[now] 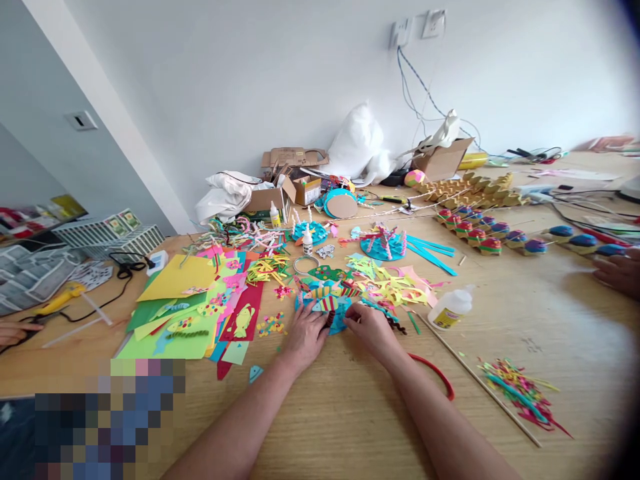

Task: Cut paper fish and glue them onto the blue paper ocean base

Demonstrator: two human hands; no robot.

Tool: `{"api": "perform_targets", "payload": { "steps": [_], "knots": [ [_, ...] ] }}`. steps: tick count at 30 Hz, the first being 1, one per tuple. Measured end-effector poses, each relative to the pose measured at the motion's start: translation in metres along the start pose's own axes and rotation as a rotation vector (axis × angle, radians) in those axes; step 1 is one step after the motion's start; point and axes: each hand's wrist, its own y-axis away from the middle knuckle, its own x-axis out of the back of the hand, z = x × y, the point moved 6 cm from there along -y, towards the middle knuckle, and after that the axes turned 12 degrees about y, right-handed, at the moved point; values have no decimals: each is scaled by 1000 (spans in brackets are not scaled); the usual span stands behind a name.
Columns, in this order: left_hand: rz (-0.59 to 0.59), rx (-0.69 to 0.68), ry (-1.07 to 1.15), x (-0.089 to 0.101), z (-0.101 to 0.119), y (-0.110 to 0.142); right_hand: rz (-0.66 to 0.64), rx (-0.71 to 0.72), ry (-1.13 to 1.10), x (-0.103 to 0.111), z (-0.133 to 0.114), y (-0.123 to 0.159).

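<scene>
A blue craft base (pixel 340 324) lies on the table in front of me, with striped paper fish (pixel 329 304) standing on it. My left hand (pixel 306 339) rests on the left side of the base, fingers stretched out. At its right side my right hand (pixel 374 331) has thumb and fingers pinched together; whatever is between them is hidden. Beside the right hand lie dark fuzzy pipe cleaners (pixel 395 321). A red pipe cleaner (pixel 440 375) curves out near my right forearm.
Colored paper sheets (pixel 175 303) are stacked to the left. A glue bottle (pixel 451 308) and a thin wooden stick (pixel 483 383) lie to the right, near paper shreds (pixel 523 390). Painted egg-carton strips (pixel 480 233) stand farther back. Other people's hands (pixel 620 270) show at both sides.
</scene>
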Motion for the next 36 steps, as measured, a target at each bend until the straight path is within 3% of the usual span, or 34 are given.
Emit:
{"api": "perform_targets", "payload": {
  "steps": [19, 27, 36],
  "knots": [
    [-13, 22, 9, 3, 3, 0, 16, 80, -41, 2, -7, 3],
    [-10, 19, -5, 1, 0, 0, -1, 181, -49, 6, -22, 7],
    [-14, 12, 2, 2, 2, 1, 54, 154, -142, 6, -30, 10]
  ]
}}
